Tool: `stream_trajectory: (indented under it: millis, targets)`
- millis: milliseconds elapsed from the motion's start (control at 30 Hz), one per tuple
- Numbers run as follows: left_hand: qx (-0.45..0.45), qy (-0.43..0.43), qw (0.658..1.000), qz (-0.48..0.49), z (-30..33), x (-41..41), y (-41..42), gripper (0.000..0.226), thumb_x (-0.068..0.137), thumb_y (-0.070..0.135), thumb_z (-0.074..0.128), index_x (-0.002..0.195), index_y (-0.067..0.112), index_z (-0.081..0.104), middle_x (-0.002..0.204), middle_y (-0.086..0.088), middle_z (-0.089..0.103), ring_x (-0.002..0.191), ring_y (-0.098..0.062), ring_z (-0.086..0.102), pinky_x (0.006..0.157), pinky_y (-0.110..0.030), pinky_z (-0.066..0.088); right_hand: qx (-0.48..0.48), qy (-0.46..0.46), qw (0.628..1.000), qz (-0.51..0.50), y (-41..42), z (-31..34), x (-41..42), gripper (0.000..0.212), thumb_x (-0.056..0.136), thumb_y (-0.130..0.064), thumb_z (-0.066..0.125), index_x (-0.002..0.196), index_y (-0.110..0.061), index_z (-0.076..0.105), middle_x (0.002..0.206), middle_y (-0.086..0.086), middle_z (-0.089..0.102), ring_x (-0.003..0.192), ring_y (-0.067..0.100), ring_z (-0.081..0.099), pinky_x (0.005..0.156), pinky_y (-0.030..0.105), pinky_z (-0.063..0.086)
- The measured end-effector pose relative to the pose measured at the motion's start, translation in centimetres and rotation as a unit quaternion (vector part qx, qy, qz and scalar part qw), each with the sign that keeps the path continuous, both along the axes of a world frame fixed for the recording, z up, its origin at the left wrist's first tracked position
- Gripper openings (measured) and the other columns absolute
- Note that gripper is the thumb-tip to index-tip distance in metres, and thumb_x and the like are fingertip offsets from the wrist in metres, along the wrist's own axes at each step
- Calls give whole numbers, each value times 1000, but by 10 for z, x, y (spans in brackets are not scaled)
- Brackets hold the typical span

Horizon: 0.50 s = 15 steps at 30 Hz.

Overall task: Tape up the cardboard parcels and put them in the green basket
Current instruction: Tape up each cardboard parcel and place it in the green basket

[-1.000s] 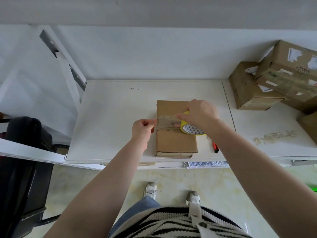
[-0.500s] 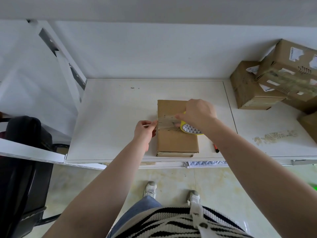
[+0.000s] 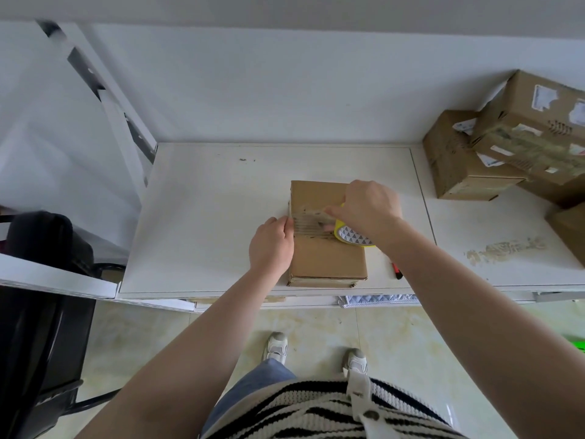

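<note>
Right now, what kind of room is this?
Probably a small packing or mailing corner: a white table holds a cardboard parcel being taped from a yellow tape roll, with more labelled boxes stacked beside it.

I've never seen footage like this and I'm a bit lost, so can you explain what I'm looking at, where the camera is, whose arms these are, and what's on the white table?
No machine here. The camera sits on a person's head, looking down past their striped top and shoes. Both bare arms are theirs. On the white table lies a flat brown cardboard parcel. The left hand pinches the end of clear tape at the parcel's left edge. The right hand grips a yellow roll of tape, its fingers on the stretched strip. A small red and black tool lies beside the parcel; more brown cardboard boxes are stacked at the right.
</note>
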<state>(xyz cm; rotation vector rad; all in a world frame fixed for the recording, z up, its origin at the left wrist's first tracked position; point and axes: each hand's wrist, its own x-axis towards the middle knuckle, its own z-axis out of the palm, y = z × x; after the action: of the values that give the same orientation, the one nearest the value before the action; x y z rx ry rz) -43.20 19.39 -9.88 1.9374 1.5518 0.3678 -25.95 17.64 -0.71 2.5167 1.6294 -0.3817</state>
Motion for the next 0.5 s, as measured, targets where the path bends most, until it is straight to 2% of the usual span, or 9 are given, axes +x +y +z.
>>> stream_trajectory:
  millis: [133, 233, 333, 400, 500]
  targets:
    - [-26, -25, 999, 18, 1, 4, -6, 47, 105, 42, 25, 76, 16, 51, 64, 1, 51, 65, -22, 51, 55, -33, 36, -2, -1, 1000, -6, -1, -1, 3, 44, 87, -58, 57, 93, -16, 69, 70, -1, 58, 74, 24, 62, 59, 27, 45]
    - [-21, -14, 1000, 11, 2, 6, -3, 49, 105, 44, 26, 72, 17, 51, 61, 2, 50, 64, -23, 51, 54, -32, 35, 0, -5, 1000, -6, -1, -2, 3, 44, 87, -59, 57, 92, -16, 67, 72, -1, 59, 74, 24, 63, 59, 26, 46]
    - [-11, 37, 999, -9, 2, 7, 2, 47, 105, 41, 28, 64, 22, 39, 61, 5, 49, 67, -23, 51, 52, -30, 30, 6, -15, 1000, -2, 1, -4, 1, 41, 86, -57, 58, 81, -17, 64, 66, -3, 56, 61, 17, 56, 49, 23, 35]
    - [-8, 64, 998, -13, 1, 5, 5, 46, 105, 41, 27, 66, 22, 42, 63, 5, 50, 70, -24, 53, 54, -30, 32, 15, -30, 999, 5, 2, -7, -4, 40, 86, -55, 58, 69, -19, 55, 61, -3, 52, 53, 13, 47, 45, 22, 27]
    - [-2, 86, 996, -15, -1, 3, 5, 45, 105, 42, 26, 69, 22, 44, 66, 4, 50, 72, -26, 55, 56, -31, 34, 20, -48, 998, 22, 4, -9, -10, 42, 86, -53, 56, 62, -19, 46, 59, -3, 50, 50, 12, 43, 44, 22, 25]
